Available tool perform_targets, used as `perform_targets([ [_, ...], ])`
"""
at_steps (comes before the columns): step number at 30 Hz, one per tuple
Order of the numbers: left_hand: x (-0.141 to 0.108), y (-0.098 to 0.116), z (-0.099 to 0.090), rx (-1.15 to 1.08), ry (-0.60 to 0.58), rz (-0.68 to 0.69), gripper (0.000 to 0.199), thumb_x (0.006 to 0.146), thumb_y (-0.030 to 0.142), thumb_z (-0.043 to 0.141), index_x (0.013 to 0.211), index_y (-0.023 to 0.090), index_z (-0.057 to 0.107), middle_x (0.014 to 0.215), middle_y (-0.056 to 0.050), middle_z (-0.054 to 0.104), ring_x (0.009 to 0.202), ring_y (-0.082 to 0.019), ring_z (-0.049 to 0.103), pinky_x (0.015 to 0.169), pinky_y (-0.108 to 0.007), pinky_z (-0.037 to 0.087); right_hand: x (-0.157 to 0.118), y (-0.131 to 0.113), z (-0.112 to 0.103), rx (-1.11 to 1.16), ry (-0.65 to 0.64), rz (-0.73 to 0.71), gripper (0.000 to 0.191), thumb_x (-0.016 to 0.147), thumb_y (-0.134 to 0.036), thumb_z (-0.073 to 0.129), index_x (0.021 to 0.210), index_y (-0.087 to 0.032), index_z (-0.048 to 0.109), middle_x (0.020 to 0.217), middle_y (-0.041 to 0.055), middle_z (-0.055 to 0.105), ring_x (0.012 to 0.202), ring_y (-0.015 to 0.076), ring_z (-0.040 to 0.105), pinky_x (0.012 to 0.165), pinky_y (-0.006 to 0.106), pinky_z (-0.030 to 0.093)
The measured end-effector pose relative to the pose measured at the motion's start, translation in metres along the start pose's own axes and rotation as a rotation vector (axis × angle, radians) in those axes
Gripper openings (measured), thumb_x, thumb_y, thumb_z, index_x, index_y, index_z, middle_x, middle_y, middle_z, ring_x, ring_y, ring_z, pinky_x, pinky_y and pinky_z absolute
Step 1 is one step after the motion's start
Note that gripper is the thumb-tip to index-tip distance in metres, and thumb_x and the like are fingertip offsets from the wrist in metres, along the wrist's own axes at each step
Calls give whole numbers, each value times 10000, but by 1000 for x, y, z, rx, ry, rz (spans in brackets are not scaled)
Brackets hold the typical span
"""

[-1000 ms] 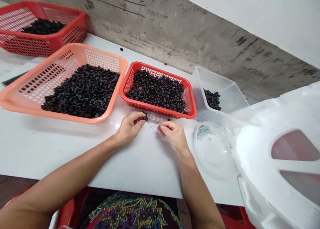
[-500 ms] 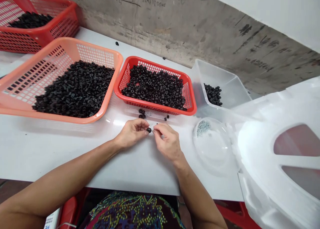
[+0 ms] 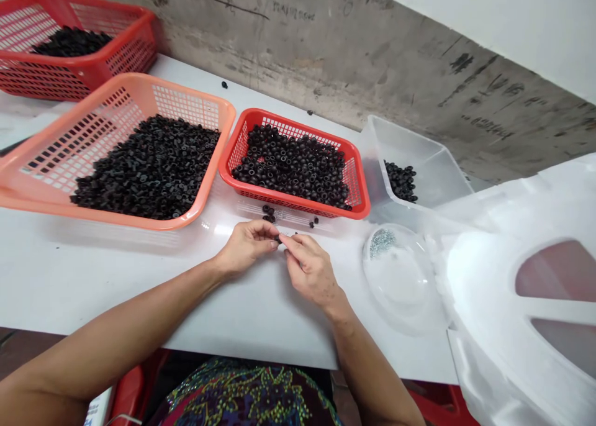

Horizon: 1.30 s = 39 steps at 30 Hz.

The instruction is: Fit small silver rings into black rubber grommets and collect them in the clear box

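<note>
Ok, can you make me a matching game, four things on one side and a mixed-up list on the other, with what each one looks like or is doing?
Things:
1. left hand
2. orange basket
3. clear square box
4. round clear dish

Matches:
A. has tiny shiny bits in it
B. holds a wide heap of black pieces
C. pinches a small black piece
D. holds a little pile of round black beads

Right pairs: 1-C, 2-B, 3-D, 4-A
</note>
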State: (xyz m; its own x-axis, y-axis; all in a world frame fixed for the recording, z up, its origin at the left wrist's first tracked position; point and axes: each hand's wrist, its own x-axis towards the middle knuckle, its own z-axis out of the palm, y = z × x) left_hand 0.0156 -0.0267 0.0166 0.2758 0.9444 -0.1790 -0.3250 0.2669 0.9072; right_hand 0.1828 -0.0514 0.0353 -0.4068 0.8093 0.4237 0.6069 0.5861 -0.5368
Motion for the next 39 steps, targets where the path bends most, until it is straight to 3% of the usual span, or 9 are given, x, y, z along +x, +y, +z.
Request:
perform_targets([
  [6,0,0,0,-47,-11,-21,228,596,106,717,813,128,650,727,7,626,627,-86,554,615,-228,444,2,-1,-4,88,43,18,370,840,-108,475,1182,-199,584,1030,97,614,936,180,585,803,361,527],
  [9,0,2,0,-74,-32,-30,276,599,100,711,867,133,654,721,10,615,606,-81,541,597,-233,437,3,12,-12,85,132,180,333,844,-147,478,1145,-200,609,1018,87,645,915,182,606,816,355,518],
  [14,0,3,1,-85,-14,-79,297,592,94,709,883,140,676,765,-5,636,615,-86,545,593,-245,424,3,51,-27,-123,260,456,242,812,-216,502,963,-168,684,914,88,669,829,204,621,790,357,506],
  [20,-1,3,1,-70,-2,-110,252,613,118,710,862,158,704,734,4,641,607,-88,541,610,-257,411,0,71,-19,-248,164,477,272,816,-263,507,951,-125,698,849,109,655,772,215,609,757,350,496],
  [23,-1,4,0,-59,-10,-104,247,619,124,707,863,163,707,725,7,639,607,-85,536,612,-254,408,1,73,-8,-296,116,432,310,828,-310,522,1007,-113,682,864,124,647,804,231,593,773,364,486],
  [26,-1,5,1,-42,-7,-110,241,610,126,707,849,154,705,723,-1,646,596,-87,526,607,-258,410,4,76,0,-357,50,377,263,832,-253,508,990,-131,680,883,122,641,834,230,578,792,361,471],
  [30,-1,7,1,-24,-10,-120,237,598,127,708,833,151,699,720,-6,652,581,-85,515,599,-259,413,7,74,4,-406,15,386,241,825,-157,444,895,-140,675,854,119,627,814,225,565,772,348,455],
  [36,-1,5,1,-20,-19,-117,222,599,131,704,818,159,693,686,5,636,572,-87,513,601,-264,428,9,63,4,-447,-42,459,198,794,-165,446,873,-136,625,779,100,600,740,221,549,707,332,438],
  [39,0,4,1,-13,-21,-110,227,605,132,699,831,153,689,706,0,640,572,-83,512,597,-259,429,9,62,1,-358,-49,468,238,756,-124,447,899,-141,635,804,95,606,750,211,558,731,335,439],
])
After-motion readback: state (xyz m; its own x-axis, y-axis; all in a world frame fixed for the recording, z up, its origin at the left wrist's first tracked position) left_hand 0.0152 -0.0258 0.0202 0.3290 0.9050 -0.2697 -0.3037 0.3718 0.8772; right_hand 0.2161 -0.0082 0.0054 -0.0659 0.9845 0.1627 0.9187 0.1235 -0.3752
